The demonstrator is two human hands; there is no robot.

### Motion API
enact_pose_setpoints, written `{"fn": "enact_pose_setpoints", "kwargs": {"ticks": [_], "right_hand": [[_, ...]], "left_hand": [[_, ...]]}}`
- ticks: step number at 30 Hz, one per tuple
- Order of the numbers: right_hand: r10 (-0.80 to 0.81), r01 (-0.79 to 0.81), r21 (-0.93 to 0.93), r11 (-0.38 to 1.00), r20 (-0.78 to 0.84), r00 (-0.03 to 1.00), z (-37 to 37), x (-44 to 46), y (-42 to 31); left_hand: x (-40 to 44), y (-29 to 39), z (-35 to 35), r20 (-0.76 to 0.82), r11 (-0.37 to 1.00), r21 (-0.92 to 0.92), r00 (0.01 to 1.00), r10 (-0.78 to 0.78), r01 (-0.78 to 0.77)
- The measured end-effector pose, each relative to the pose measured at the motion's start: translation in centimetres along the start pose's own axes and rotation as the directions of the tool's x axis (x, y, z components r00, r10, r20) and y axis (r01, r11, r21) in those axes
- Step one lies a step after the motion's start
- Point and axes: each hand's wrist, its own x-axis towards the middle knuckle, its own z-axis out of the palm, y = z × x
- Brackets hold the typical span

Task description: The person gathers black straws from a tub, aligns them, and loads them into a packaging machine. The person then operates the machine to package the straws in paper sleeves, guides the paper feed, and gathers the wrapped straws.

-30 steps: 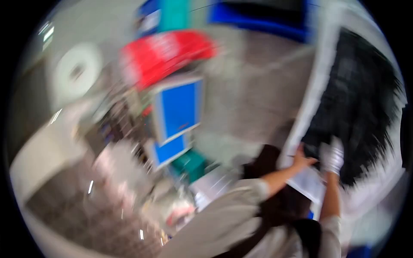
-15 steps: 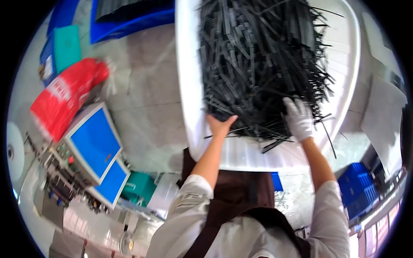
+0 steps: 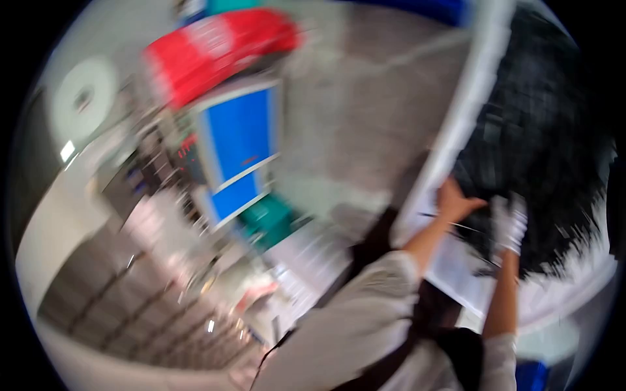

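A heap of thin black strips [image 3: 528, 124] fills a white tub [image 3: 479, 85] on the right side of the view, smeared by motion. At the near-left edge of the heap is my bare left hand [image 3: 455, 203], its thumb spread away from the fingers and nothing visibly gripped. My right hand [image 3: 510, 225], in a white glove, lies against the near part of the strips with its fingers stretched out. The two hands are close together but apart. A few loose strips stick out near the left wrist.
Left of the tub stands a machine with blue panels [image 3: 241, 127], a red bag [image 3: 218, 52] on top. A teal bin [image 3: 267, 221] is below it. Grey floor [image 3: 391, 111] lies between machine and tub. A blue container [image 3: 417, 8] shows at the top.
The view has swung left, so the tub and hands appear farther right. My right hand has moved across the strips towards my left hand.
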Motion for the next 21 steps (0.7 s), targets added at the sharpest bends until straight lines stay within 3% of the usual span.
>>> {"fn": "enact_pose_setpoints", "kwargs": {"ticks": [1, 2, 5, 7, 10, 12, 15, 16, 17, 18, 19, 20, 21], "right_hand": [[0.040, -0.050, 0.148, 0.988, 0.075, 0.996, 0.8, 0.3, 2.2], [0.098, -0.151, 0.377, 0.914, 0.156, 0.983, 2.5, 1.4, 6.7], [0.128, -0.126, -0.024, 0.992, 0.088, 0.988, 1.3, 1.1, 5.5], [0.215, -0.184, -0.280, 0.942, 0.084, 0.973, 0.5, 0.7, 3.8], [0.232, -0.184, -0.304, 0.935, 0.130, 0.964, 0.3, 1.9, 3.9], [0.225, -0.156, -0.398, 0.904, 0.132, 0.965, 0.6, 2.9, 3.9], [0.250, -0.111, -0.439, 0.892, 0.274, 0.928, -0.1, 3.4, 1.1], [0.247, -0.080, -0.466, 0.881, 0.310, 0.918, -0.5, 3.3, 0.3], [0.117, -0.001, -0.486, 0.874, 0.208, 0.971, -0.2, 2.5, -0.4], [0.158, -0.079, -0.412, 0.908, 0.159, 0.975, -0.5, 1.6, -1.8], [0.106, -0.071, -0.238, 0.969, 0.137, 0.985, -1.0, 1.1, -2.9], [-0.025, 0.020, -0.151, 0.988, -0.033, 0.999, 1.5, 1.0, 0.2], [0.116, -0.111, -0.180, 0.977, 0.019, 0.993, 1.4, 1.5, 0.4]], "left_hand": [[0.2, -0.5, 0.1, 0.001, 0.998, 0.057, 1.000, 0.005, -0.005], [-0.1, -0.3, -0.1, -0.006, 0.997, -0.066, 0.999, 0.032, -0.032], [-0.4, 1.9, -0.9, 0.023, 1.000, 0.015, 1.000, 0.001, -0.001], [-1.0, 1.9, -1.0, 0.057, 0.997, 0.072, 0.998, -0.025, 0.021], [-0.5, 1.7, -1.4, 0.079, 0.997, -0.060, 0.996, -0.034, 0.038], [-0.1, 1.4, -1.2, 0.073, 0.998, -0.043, 0.996, -0.042, 0.045], [1.1, 0.5, -0.7, 0.034, 0.999, -0.050, 0.999, 0.007, -0.005], [0.6, 3.0, -2.8, 0.146, 0.989, -0.090, 0.984, -0.101, 0.115], [0.8, 2.3, -2.2, 0.138, 0.992, 0.008, 0.982, -0.125, 0.125], [1.1, 2.2, -1.9, 0.238, 0.976, 0.095, 0.947, -0.215, 0.198], [1.6, 0.7, -0.6, 0.164, 0.983, 0.160, 0.980, -0.112, 0.085], [2.2, -1.0, 0.1, 0.110, 0.996, 0.069, 0.993, 0.047, -0.055], [2.5, -1.6, 0.4, 0.091, 0.992, 0.023, 0.988, 0.124, -0.126]]}}
